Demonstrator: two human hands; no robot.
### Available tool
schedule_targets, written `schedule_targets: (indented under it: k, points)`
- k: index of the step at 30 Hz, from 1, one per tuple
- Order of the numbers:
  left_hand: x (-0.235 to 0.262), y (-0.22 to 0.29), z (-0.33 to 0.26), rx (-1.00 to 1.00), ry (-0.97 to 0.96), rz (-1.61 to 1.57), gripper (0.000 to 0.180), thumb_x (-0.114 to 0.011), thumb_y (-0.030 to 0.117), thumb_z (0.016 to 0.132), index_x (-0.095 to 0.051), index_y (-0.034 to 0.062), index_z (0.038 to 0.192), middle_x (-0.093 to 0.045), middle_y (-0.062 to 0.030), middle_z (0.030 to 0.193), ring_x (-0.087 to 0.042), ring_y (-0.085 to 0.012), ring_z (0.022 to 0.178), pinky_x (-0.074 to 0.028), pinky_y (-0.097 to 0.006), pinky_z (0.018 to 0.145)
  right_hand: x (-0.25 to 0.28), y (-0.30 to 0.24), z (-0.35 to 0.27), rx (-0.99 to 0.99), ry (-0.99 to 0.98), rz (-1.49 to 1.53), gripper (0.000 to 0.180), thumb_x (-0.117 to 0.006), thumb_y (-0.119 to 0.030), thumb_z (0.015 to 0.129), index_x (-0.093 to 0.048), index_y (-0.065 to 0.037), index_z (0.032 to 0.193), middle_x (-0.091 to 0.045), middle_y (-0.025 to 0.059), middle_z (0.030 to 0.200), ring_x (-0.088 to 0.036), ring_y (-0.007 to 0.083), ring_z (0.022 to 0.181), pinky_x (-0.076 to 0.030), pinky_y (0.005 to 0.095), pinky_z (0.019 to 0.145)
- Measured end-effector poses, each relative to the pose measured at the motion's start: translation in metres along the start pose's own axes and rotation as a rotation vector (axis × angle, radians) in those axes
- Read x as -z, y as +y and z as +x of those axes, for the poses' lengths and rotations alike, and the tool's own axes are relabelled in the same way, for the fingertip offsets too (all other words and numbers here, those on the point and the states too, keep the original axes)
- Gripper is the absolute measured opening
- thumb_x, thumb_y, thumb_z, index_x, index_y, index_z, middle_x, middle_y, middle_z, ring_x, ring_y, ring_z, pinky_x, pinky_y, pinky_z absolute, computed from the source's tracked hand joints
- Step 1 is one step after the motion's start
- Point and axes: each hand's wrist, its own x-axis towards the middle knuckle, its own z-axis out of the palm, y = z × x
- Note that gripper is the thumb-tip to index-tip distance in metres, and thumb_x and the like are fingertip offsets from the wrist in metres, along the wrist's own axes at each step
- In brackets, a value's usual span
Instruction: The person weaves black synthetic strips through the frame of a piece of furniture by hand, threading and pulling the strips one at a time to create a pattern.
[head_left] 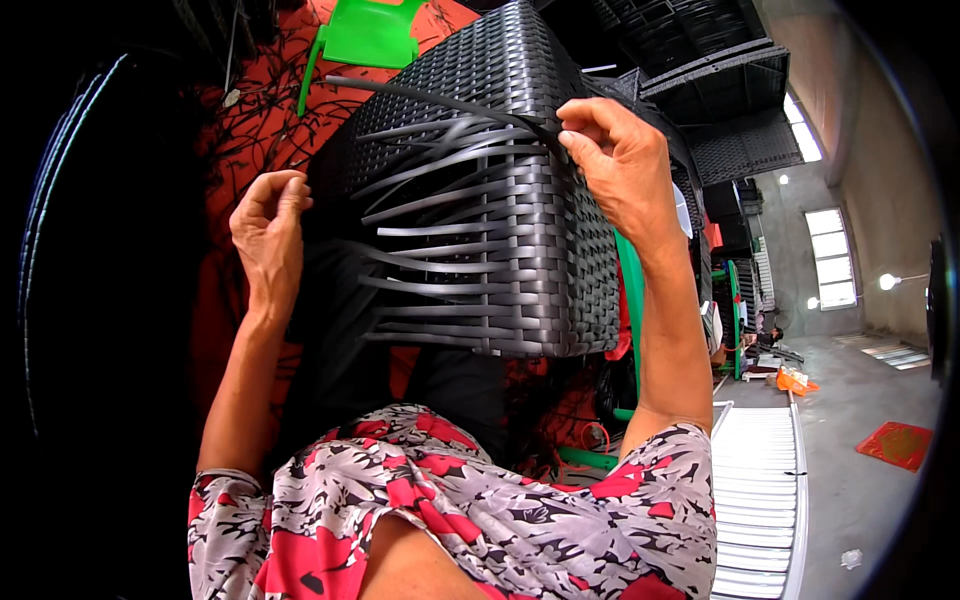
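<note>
A dark grey woven plastic-rattan piece (548, 215) stands in front of me, corner edge upright in view. Several loose flat strips (440, 232) stick out from its weave toward the left. My right hand (628, 165) is closed in a pinch at the far part of that corner. Between its thumb and fingertips runs the end of a long loose strip (430, 95), which crosses the weave to the left. Off to the left of the strip ends, my left hand (268, 232) is raised with thumb and fingers pinched together; whatever it holds, if anything, cannot be made out.
A green plastic chair (370, 35) stands at the far left on a red floor covering (262, 130) strewn with dark strip scraps. More dark woven furniture (715, 95) is stacked at the far right. A white slatted panel (757, 490) lies at the right, near an orange bag (795, 381).
</note>
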Motion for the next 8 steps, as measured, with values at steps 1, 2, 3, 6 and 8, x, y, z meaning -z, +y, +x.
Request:
schedule_targets:
  k: [1, 2, 3, 6, 8]
  points:
    - [-0.006, 0.01, -0.006, -0.008, -0.033, -0.006, 0.008, -0.059, 0.006, 0.09, -0.065, 0.0, 0.09, -0.061, -0.0002, 0.077, -0.055, -0.0062, 0.07, -0.044, -0.019, 0.066, 0.001, -0.003, 0.002, -0.009, -0.015, -0.049, 0.017, -0.066, -0.002, 0.079, -0.067, -0.001, 0.096, -0.063, 0.0012, 0.083, -0.056, 0.0062, 0.071, -0.046, 0.0205, 0.062]
    - [-0.012, 0.018, -0.012, -0.077, -0.103, 0.03, 0.008, -0.06, 0.006, 0.09, -0.065, 0.0004, 0.09, -0.061, -0.0002, 0.075, -0.055, -0.0061, 0.068, -0.044, -0.02, 0.065, -0.002, -0.003, 0.003, -0.011, -0.061, -0.023, 0.017, -0.067, -0.003, 0.078, -0.067, -0.001, 0.095, -0.063, 0.001, 0.084, -0.056, 0.0066, 0.072, -0.046, 0.0205, 0.063]
    - [-0.022, 0.026, -0.018, -0.128, -0.163, 0.017, 0.007, -0.06, 0.006, 0.09, -0.065, 0.0005, 0.089, -0.061, 0.0, 0.075, -0.056, -0.0064, 0.069, -0.044, -0.02, 0.063, -0.004, -0.005, 0.003, -0.017, -0.104, -0.003, 0.016, -0.069, -0.003, 0.078, -0.067, 0.0, 0.094, -0.063, 0.0008, 0.085, -0.056, 0.007, 0.073, -0.046, 0.0206, 0.064]
    - [-0.048, 0.034, -0.027, -0.144, -0.292, -0.061, 0.007, -0.061, 0.005, 0.088, -0.065, -0.0002, 0.09, -0.062, -0.001, 0.073, -0.057, -0.0063, 0.069, -0.044, -0.02, 0.062, -0.008, 0.005, 0.012, 0.037, -0.16, 0.281, 0.013, -0.07, -0.005, 0.079, -0.067, 0.0, 0.091, -0.063, 0.0015, 0.09, -0.057, 0.0085, 0.078, -0.047, 0.0213, 0.07]
    - [-0.055, 0.041, -0.029, -0.166, -0.33, -0.027, 0.007, -0.061, 0.004, 0.088, -0.066, -0.0002, 0.09, -0.062, -0.0015, 0.073, -0.057, -0.0064, 0.069, -0.044, -0.021, 0.062, -0.003, 0.004, 0.014, -0.072, -0.158, 0.618, 0.007, -0.067, -0.004, 0.082, -0.068, -0.002, 0.088, -0.065, 0.0042, 0.097, -0.061, 0.0121, 0.087, -0.049, 0.0242, 0.08]
